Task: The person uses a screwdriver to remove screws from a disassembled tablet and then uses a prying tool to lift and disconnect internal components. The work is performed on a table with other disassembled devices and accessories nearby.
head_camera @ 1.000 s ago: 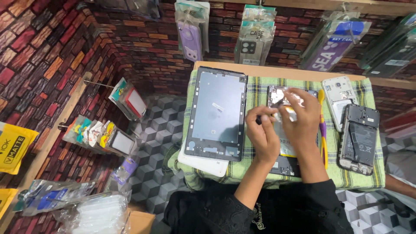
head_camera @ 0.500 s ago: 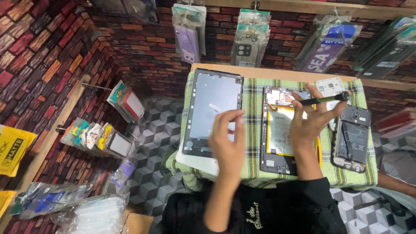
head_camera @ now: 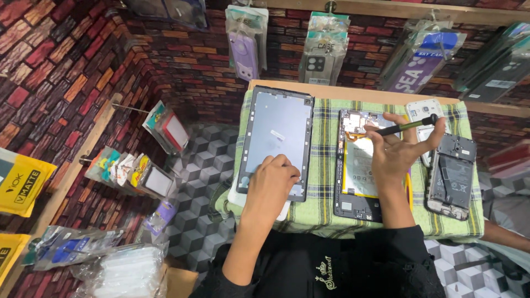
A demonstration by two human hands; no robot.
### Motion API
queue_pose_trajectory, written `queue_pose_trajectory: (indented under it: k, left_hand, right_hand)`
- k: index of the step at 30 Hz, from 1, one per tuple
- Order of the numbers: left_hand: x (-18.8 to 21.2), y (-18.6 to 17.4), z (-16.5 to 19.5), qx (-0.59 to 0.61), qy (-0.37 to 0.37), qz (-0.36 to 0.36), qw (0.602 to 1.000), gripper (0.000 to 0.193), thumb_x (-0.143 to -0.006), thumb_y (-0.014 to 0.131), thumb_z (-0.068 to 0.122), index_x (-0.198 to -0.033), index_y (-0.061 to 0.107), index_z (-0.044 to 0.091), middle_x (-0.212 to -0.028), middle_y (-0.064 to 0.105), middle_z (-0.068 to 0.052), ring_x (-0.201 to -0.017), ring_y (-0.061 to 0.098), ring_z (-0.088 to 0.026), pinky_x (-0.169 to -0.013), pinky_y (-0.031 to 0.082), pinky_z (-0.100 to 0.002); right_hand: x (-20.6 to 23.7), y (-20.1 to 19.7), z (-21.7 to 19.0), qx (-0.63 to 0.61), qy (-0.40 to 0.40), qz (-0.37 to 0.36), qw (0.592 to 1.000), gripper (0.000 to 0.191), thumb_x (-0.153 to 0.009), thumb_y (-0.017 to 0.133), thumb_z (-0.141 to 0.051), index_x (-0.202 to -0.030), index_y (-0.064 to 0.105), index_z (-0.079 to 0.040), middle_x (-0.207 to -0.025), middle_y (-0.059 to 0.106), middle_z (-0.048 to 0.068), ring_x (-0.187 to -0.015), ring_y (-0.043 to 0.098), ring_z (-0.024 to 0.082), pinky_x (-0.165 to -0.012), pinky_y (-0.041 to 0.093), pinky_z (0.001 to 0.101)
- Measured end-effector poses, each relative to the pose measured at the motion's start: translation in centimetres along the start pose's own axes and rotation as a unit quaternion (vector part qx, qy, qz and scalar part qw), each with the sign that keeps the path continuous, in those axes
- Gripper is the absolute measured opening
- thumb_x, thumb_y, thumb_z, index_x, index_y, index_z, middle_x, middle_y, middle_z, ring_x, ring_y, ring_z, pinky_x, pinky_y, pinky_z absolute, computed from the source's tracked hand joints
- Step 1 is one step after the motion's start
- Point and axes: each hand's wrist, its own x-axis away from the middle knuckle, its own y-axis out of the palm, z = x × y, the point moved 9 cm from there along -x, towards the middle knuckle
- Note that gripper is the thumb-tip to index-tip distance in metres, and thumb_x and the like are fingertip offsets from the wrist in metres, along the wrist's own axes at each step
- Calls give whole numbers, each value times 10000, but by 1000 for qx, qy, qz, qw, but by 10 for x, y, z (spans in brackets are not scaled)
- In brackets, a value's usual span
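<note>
While the left hand (head_camera: pixel 271 179) is resting on the near right corner of the tablet frame (head_camera: pixel 276 140), its fingers are lying loosely curled on the panel, gripping nothing. That frame is lying flat at the left edge of the checked green cloth (head_camera: pixel 323 165) covering the counter, showing a grey-blue back plate inside a dark rim. Just right of it, the opened tablet body (head_camera: pixel 356 165) is exposing its white battery and dark boards. The right hand (head_camera: pixel 397 149) is hovering over this body, fingers pinched around a dark screwdriver (head_camera: pixel 406 127). An opened black phone (head_camera: pixel 450 176) is lying near the right edge.
</note>
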Motion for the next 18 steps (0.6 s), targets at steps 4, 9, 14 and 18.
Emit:
queue_pose_trajectory:
  k: [4,9,14,18]
  left_hand:
    - [1,0,-1,-9,14,21,1000,82,-841,743,130,-869,750,53,-928,650,-61,-941,617,-278,-825,522,-419]
    - [6,2,10,-127,68,50,988,113,-862,723,152,-858,685,45,-905,607,-59,-917,611,-253,-774,526,-392]
    - [7,9,19,-304,96,51,946,62,-849,685,121,-873,634,95,-899,563,-9,-922,608,-173,-697,540,-300]
    - [8,0,23,-261,98,92,956,97,-904,675,138,-893,603,74,-910,554,-33,-890,596,-186,-685,550,-308]
  right_hand:
    - [1,-1,0,11,-1,2,1000,1037,-1103,625,209,-1591,-80,-373,-1384,545,246,-1165,688,249,-982,607,412]
    - [4,-11,3,7,-17,57,998,975,-1133,583,210,-1589,-43,-382,-1422,499,230,-1275,598,233,-1023,610,441]
    - [8,-24,18,3,-21,93,995,910,-1184,555,207,-1581,-27,-370,-1529,422,216,-1374,562,258,-1071,597,443]
    - [8,-31,25,-3,-28,112,993,903,-1178,555,211,-1571,-21,-363,-1614,330,199,-1378,569,263,-1061,600,442]
